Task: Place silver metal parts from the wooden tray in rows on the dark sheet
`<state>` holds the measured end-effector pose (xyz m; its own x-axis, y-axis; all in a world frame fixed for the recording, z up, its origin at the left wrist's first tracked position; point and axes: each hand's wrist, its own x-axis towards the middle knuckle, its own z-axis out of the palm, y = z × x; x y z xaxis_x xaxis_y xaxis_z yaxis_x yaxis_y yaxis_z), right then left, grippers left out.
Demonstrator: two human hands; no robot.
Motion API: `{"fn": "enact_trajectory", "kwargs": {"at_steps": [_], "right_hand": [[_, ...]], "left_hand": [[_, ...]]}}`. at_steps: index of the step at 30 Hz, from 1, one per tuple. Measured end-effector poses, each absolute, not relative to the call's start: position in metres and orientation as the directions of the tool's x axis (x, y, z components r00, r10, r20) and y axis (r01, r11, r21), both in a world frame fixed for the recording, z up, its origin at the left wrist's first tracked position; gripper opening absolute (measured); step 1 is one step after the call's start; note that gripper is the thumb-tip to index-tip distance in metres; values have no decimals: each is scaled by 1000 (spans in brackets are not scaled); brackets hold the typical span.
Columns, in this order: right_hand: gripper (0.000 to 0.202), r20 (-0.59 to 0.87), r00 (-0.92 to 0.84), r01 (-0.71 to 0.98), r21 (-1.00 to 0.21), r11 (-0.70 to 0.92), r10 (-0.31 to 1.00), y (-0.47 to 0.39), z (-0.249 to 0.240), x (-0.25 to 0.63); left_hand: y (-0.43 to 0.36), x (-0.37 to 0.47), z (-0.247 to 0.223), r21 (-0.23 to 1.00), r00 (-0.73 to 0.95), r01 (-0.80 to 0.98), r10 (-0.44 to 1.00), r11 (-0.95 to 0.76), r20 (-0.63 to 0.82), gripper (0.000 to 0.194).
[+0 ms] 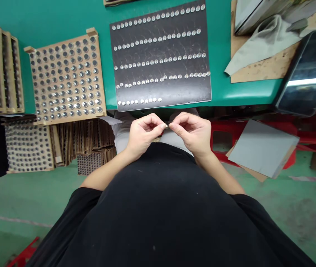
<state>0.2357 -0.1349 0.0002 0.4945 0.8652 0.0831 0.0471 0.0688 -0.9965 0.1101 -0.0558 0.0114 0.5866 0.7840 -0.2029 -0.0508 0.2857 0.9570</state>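
Above my lap, just off the table's front edge, my left hand (pixel 146 132) and my right hand (pixel 193 131) meet fingertip to fingertip. Between their pinched thumbs and forefingers is a tiny metallic piece (pixel 166 126), mostly covered by the fingers, too small to name. Both hands seem to grip it, one from each side. Beyond them on the table lies a black board (pixel 163 48) carrying rows of small round silvery discs with fine wires. The nearest row of discs (pixel 136 101) stops short of the board's right side.
Left of the board, a wooden peg tray (pixel 100 81) holds many dark and silvery cylinders. More wooden trays (pixel 20 74) are stacked at far left, others below the table. At right are a grey cloth (pixel 266 40), a dark glossy device (pixel 306 74) and a grey sheet (pixel 263 148) on a red stool.
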Motion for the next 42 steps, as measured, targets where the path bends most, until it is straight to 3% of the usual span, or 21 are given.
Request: {"fn": "enact_trajectory", "kwargs": {"at_steps": [5, 11, 18, 26, 35, 42], "right_hand": [[28, 83, 531, 26, -996, 82, 843, -136, -2, 237], [39, 43, 511, 42, -999, 25, 858, -137, -3, 243], [27, 96, 467, 86, -994, 63, 879, -135, 1, 240], [26, 103, 459, 128, -991, 49, 883, -137, -1, 237], [28, 120, 464, 197, -980, 30, 878, -137, -7, 236], [39, -26, 464, -40, -999, -8, 885, -135, -12, 239]], "left_hand": [[-55, 110, 10, 947, 578, -52, 783, 317, -230, 30], [-55, 110, 10, 951, 575, -77, 793, 298, -202, 29], [-55, 110, 9, 962, 574, -61, 798, 265, -183, 30], [-56, 111, 11, 947, 556, -80, 802, 311, -217, 29], [-55, 111, 15, 867, 577, -72, 730, 492, -367, 27], [-55, 112, 18, 862, 604, -25, 695, 506, -391, 31]]}}
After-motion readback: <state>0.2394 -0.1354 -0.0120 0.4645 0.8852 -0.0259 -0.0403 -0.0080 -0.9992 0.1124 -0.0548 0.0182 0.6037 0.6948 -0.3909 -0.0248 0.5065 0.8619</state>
